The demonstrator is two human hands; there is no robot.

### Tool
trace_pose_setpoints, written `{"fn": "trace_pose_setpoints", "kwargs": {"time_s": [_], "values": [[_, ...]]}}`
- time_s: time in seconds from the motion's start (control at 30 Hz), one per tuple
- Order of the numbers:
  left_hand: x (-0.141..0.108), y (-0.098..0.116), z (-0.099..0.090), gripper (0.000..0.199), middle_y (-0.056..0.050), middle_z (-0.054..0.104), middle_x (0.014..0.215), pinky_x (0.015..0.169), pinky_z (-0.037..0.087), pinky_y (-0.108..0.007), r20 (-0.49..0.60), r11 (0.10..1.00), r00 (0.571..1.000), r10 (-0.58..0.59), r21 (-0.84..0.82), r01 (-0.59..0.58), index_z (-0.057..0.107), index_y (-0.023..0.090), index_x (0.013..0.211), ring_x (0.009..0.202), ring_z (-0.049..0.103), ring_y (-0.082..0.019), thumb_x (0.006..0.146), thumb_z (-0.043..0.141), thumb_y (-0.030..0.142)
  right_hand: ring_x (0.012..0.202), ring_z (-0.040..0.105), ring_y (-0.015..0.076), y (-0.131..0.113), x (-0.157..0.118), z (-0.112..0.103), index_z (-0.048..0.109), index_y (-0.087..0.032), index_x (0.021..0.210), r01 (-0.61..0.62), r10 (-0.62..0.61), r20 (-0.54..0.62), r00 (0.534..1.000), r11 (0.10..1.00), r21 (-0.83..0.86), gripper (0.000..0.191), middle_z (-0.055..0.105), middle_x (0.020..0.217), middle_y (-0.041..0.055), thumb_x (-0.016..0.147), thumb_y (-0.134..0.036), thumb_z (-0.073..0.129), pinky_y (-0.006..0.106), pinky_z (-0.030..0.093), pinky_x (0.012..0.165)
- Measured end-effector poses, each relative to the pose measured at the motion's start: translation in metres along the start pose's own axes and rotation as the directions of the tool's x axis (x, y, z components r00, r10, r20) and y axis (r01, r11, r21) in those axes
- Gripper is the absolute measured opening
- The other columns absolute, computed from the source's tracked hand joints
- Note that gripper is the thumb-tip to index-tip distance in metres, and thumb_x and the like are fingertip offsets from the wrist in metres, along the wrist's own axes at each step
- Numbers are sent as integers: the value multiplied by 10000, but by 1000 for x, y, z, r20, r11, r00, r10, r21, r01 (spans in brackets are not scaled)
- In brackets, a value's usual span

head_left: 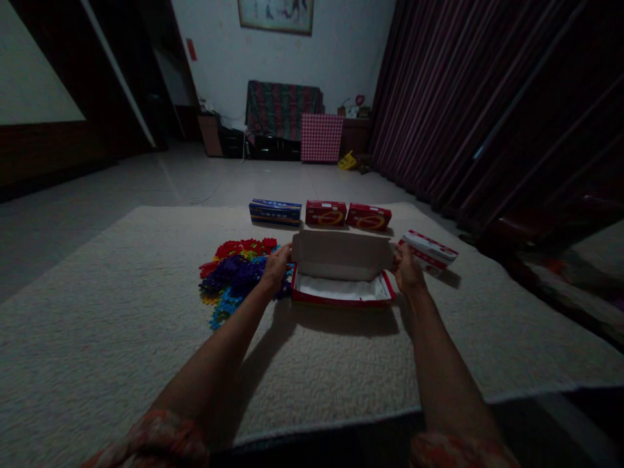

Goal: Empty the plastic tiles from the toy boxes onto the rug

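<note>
A red box (341,300) with a white lining inside stands on the pale textured cover, its grey-brown lid (344,255) raised. At the lid's left edge, my left hand (277,265) has its fingers closed on the cardboard. My right hand (407,265) grips the opposite edge of the same lid. Left of the box, beside my left hand, lies a pile of purple, red, blue and yellow toothed pieces (238,273). A white and red box (429,252) sits just right of my right hand.
Behind the raised lid stand a blue box (275,213) and two red boxes (325,214), (369,217) in a row. The pale cover (121,292) ends near my body. Farther back are a checked cloth (322,138), a yellow item (347,161) and dark curtains (453,84).
</note>
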State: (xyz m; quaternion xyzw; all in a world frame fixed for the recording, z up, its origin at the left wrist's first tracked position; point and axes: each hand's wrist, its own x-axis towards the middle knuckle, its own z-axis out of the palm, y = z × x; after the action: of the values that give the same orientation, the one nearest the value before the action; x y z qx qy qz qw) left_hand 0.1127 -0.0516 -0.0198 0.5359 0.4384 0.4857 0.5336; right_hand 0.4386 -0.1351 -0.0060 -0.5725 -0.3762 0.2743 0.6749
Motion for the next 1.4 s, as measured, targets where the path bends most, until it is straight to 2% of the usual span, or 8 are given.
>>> {"fn": "trace_pose_setpoints", "kwargs": {"time_s": [0.1, 0.33, 0.63, 0.83, 0.93, 1.1, 1.27, 1.4], "values": [[-5, 1, -1, 457, -60, 753, 957, 648, 502, -269, 24, 998, 1000, 10, -60, -9, 732, 198, 1026, 845, 684, -200, 745, 645, 547, 688, 680, 170, -5, -10, -2, 648, -224, 998, -57, 64, -49, 997, 989, 134, 655, 700, 719, 1, 765, -821, 514, 260, 510, 625], [-14, 2, -4, 532, -70, 752, 969, 670, 517, -277, 52, 996, 999, 4, -85, 1, 746, 174, 1021, 834, 682, -200, 647, 741, 552, 995, 698, 218, -6, -40, -4, 655, -227, 1012, 28, -25, -25, 999, 992, 121, 641, 748, 979, 53, 780, -805, 506, 309, 538, 803], [-18, 11, -6, 446, -59, 747, 905, 832, 520, -347, 106, 994, 994, 39, -107, -28, 739, 163, 892, 897, 673, -229, 561, 821, 450, 944, 693, 206, -1, -43, -3, 654, -229, 866, 40, -36, -23, 999, 984, 172, 320, 732, 940, 25, 710, -507, 685, 339, 557, 835], [-14, 2, -8, 267, -19, 711, 803, 809, 517, -321, 102, 991, 986, 134, 3, -135, 685, 177, 779, 811, 656, -188, 591, 748, 356, 910, 692, 200, -2, -55, -4, 709, -205, 967, 36, -36, 0, 999, 994, 104, 317, 747, 946, 26, 688, -354, 711, 367, 547, 880], [-13, -4, -13, 263, -31, 714, 835, 820, 520, -326, 126, 978, 976, 180, 82, -191, 693, 177, 790, 831, 657, -192, 606, 737, 359, 1002, 689, 234, -2, -65, -11, 732, -200, 1015, 33, -33, -3, 999, 999, 19, 335, 753, 1065, 63, 706, -311, 669, 392, 544, 901], [-10, -14, -20, 196, -51, 728, 891, 862, 530, -344, 167, 951, 958, 231, 170, -259, 694, 189, 753, 901, 672, -215, 628, 702, 339, 1259, 599, 295, 4, -77, -27, 756, -206, 922, 127, -113, 150, 982, 988, -88, 261, 653, 1364, 98, 729, -326, 629, 443, 512, 1002], [-8, -19, -22, 164, -47, 739, 858, 830, 537, -341, 159, 932, 956, 246, 233, -278, 717, 204, 729, 880, 673, -221, 680, 646, 344, 1356, 532, 304, 11, -85, -31, 738, -216, 1101, 84, -86, 239, 967, 996, 18, 413, 532, 1510, 81, 823, -443, 535, 470, 479, 1062], [-16, -11, -27, 218, -60, 761, 940, 920, 524, -364, 221, 917, 941, 255, 254, -308, 755, 213, 784, 968, 678, -238, 724, 643, 391, 1447, 422, 311, 14, -88, -31, 722, -243, 1165, 83, -77, 289, 954, 997, -8, 425, 483, 1554, 70, 772, -389, 653, 481, 427, 1118]]}}
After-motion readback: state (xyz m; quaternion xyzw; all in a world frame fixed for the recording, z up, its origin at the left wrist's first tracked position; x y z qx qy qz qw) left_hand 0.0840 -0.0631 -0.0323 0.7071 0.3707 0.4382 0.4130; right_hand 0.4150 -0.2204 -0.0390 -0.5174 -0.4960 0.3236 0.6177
